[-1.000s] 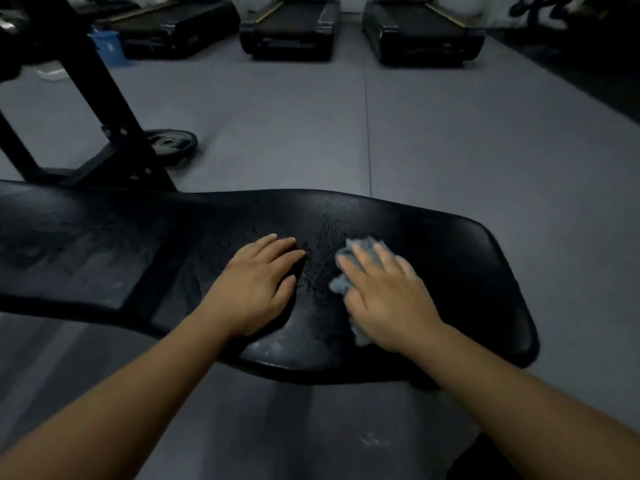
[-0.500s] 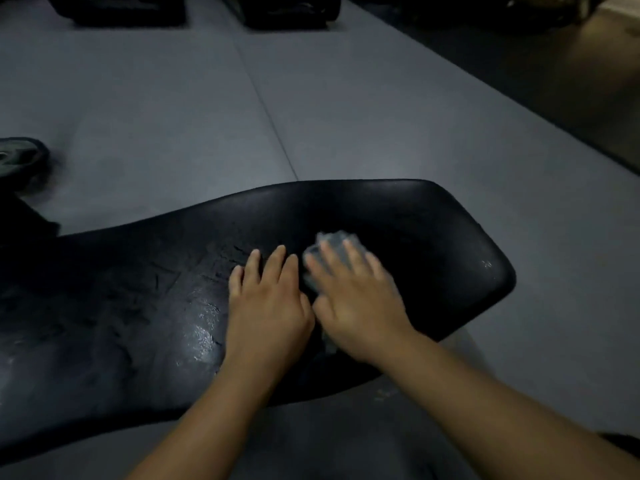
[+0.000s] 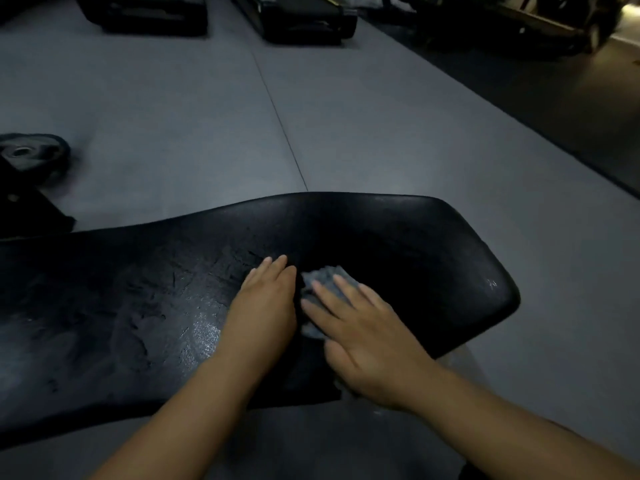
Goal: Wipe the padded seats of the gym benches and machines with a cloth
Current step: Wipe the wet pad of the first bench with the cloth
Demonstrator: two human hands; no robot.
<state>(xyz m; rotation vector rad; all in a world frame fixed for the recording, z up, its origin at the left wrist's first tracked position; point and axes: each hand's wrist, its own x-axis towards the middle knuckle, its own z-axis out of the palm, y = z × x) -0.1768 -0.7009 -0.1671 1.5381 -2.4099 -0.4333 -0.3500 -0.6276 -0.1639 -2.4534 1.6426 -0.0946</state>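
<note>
A black padded bench seat [image 3: 415, 258] with a cracked, worn surface stretches across the lower half of the head view. My left hand [image 3: 266, 306] lies flat on the pad with straight fingers, just left of the cloth. A small blue-grey cloth [image 3: 323, 277] is bunched on the seat near its middle. My right hand [image 3: 367, 327] presses down on the cloth with straight, spread fingers; most of the cloth is hidden under the palm. The two hands almost touch.
Grey rubber floor [image 3: 207, 116] lies beyond the bench. A black weight plate [image 3: 33, 155] and a dark frame foot [image 3: 31, 213] sit at the left. Treadmill bases [image 3: 298, 19] line the far edge, with dark equipment [image 3: 519, 22] at the top right.
The view has swung right and down, dropping the bench upright out of frame. Both hands have come closer together on the pad, and the right hand with the cloth has shifted slightly along the seat.
</note>
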